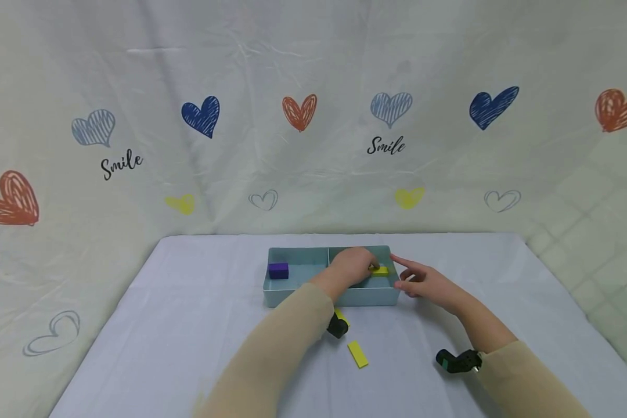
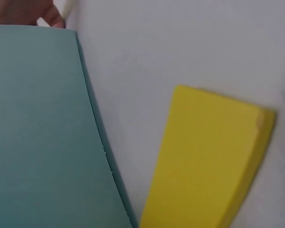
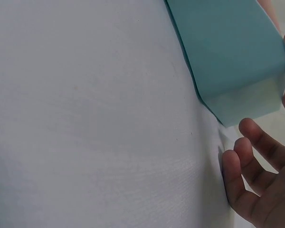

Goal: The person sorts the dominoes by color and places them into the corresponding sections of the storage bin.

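My left hand (image 1: 353, 265) reaches into the right compartment of a teal divided box (image 1: 330, 298). Its fingers pinch the left end of a yellow block (image 1: 381, 271) low in that compartment. My right hand (image 1: 432, 285) is at the box's right end, index finger extended to the far corner and thumb by the near corner. In the right wrist view, the lower fingers of the right hand (image 3: 266, 175) are loosely bent beside the box's end wall (image 3: 249, 102). A purple block (image 1: 278, 270) sits in the left compartment.
On the white tablecloth in front of the box lies a yellow block (image 1: 357, 354). Another yellow block (image 1: 341, 316) is partly hidden by the left wrist camera (image 1: 337, 326). Behind the table hangs a white curtain (image 1: 313, 168) printed with hearts.
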### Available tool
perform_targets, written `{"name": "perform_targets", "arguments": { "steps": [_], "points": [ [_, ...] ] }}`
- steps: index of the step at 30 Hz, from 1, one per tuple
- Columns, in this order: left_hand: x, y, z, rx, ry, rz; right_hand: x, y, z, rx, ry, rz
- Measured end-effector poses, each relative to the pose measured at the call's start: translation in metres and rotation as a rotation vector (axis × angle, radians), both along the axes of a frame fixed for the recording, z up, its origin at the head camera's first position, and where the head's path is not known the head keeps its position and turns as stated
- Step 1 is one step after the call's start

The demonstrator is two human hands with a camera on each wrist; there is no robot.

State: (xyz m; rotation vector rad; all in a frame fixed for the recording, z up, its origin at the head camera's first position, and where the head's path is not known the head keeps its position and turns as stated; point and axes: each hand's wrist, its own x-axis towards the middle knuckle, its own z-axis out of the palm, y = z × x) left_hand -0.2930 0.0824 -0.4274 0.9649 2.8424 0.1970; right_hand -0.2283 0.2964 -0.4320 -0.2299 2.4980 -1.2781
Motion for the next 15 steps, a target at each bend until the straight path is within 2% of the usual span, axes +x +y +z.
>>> {"name": "perform_targets", "arguments": {
  "steps": [15],
  "points": [
    [0.0017,0.0001,0.0033,-0.010,-0.011,0.014,-0.0003,0.0010,-0.0012,-0.009,-0.001,0.001]
  ]
}}
